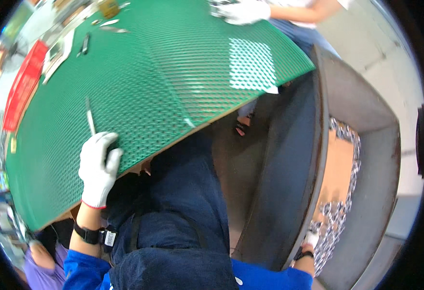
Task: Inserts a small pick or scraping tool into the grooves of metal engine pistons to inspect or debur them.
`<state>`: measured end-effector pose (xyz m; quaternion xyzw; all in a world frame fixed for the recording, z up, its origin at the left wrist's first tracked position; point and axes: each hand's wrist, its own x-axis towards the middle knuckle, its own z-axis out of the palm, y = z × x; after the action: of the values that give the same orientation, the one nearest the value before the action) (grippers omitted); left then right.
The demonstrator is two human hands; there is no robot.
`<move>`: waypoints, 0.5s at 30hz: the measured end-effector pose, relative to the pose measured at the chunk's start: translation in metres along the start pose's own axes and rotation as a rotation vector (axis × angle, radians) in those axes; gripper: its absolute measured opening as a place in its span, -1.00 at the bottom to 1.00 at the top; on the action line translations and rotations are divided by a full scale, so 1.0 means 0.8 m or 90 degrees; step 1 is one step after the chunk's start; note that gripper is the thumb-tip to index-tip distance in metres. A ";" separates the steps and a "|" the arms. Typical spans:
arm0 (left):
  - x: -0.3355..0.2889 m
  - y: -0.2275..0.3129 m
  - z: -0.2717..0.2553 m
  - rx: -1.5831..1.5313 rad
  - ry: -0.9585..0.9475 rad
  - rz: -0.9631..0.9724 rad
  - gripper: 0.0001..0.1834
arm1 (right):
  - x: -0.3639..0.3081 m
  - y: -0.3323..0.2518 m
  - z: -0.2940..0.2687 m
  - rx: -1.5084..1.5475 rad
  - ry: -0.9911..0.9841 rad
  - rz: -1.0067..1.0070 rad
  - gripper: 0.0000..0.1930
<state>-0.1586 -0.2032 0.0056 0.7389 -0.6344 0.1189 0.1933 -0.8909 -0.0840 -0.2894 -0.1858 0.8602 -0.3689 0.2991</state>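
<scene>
Table: green ribbed matting [197, 48] is covering the whole top, and I am standing at its near edge.
Bin: a big grey metal bin [374, 193] is standing to my right.
Red tray: a long red tray [23, 87] is sitting along the table's left side.
Cardboard: a brown sheet [337, 164] is lying inside the bin.
Metal pieces: many small shiny pieces [335, 227] are lying around the sheet and heaping up at the bin's near end.
My left hand: gloved in white, it [98, 166] is resting on the matting, thumb spreading away from the fingers, well apart from my other hand.
My right hand: it [311, 239] is reaching into the bin beside the pieces; I cannot tell whether it is gripping any.
Slim tool: a thin metal tool [90, 116] is pointing away from my left fingers, touching or just beside them; I cannot tell whether they are clasping it.
</scene>
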 end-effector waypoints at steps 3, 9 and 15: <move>0.006 0.004 -0.004 -0.025 0.023 0.016 -0.68 | 0.016 -0.017 -0.043 0.030 -0.013 -0.022 -0.63; 0.000 -0.011 -0.022 -0.169 -0.005 0.111 -0.65 | -0.005 -0.207 -0.078 0.205 0.058 -0.266 -0.68; -0.042 -0.059 -0.057 -0.270 0.007 0.164 -0.63 | -0.324 -0.495 0.014 0.257 0.098 -0.437 -0.68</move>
<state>-0.1143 -0.1480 0.0258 0.5938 -0.7333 0.0108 0.3309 -0.6492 -0.2106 0.0972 -0.3715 0.6782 -0.6219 0.1237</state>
